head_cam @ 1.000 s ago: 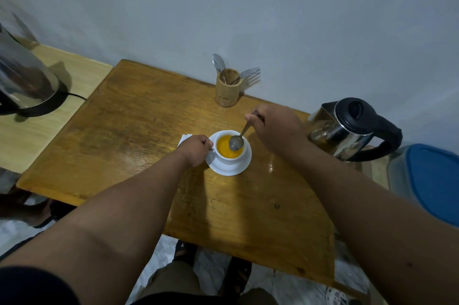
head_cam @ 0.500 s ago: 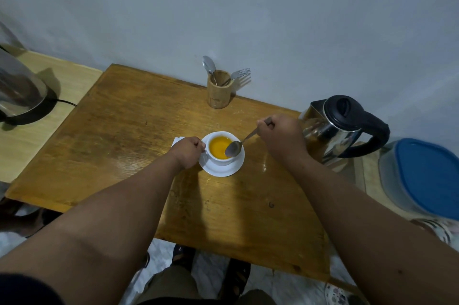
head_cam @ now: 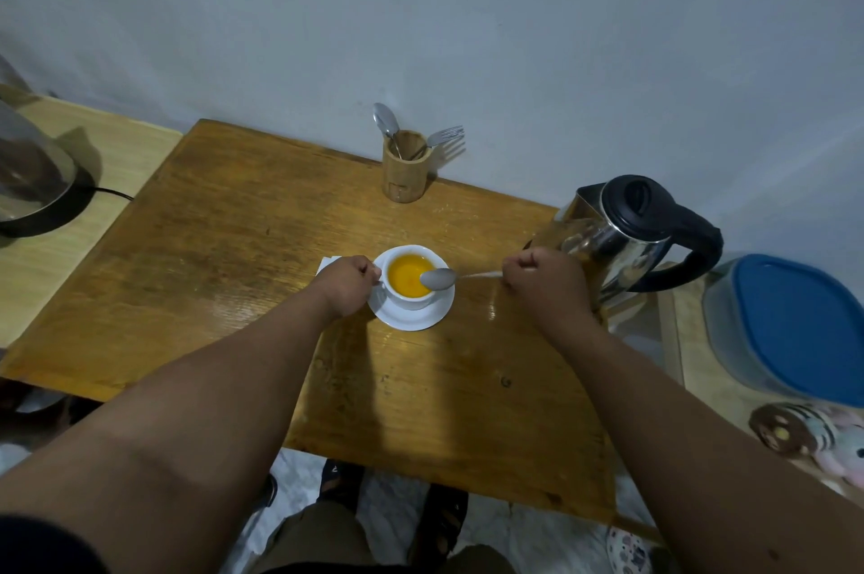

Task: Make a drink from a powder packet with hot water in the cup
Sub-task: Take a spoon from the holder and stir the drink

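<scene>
A white cup (head_cam: 411, 300) full of orange drink stands on a white saucer (head_cam: 411, 318) in the middle of the wooden table (head_cam: 224, 255). My left hand (head_cam: 348, 288) grips the cup's handle on its left side. My right hand (head_cam: 544, 288) is closed on the handle of a metal spoon (head_cam: 438, 279), held nearly level, its bowl over the cup's right rim. A white packet (head_cam: 327, 264) peeks out from behind my left hand. A steel kettle with a black lid (head_cam: 626, 229) stands right behind my right hand.
A bamboo holder (head_cam: 405, 171) with a spoon and a fork stands by the wall. Another kettle on its base (head_cam: 32, 180) sits on the pale side table at far left. A blue-lidded container (head_cam: 795, 325) rests on the right.
My right hand has drawn the spoon out to the right and lowered it flat, so its bowl moved from inside the cup to its right rim. The left hand stays on the cup.
</scene>
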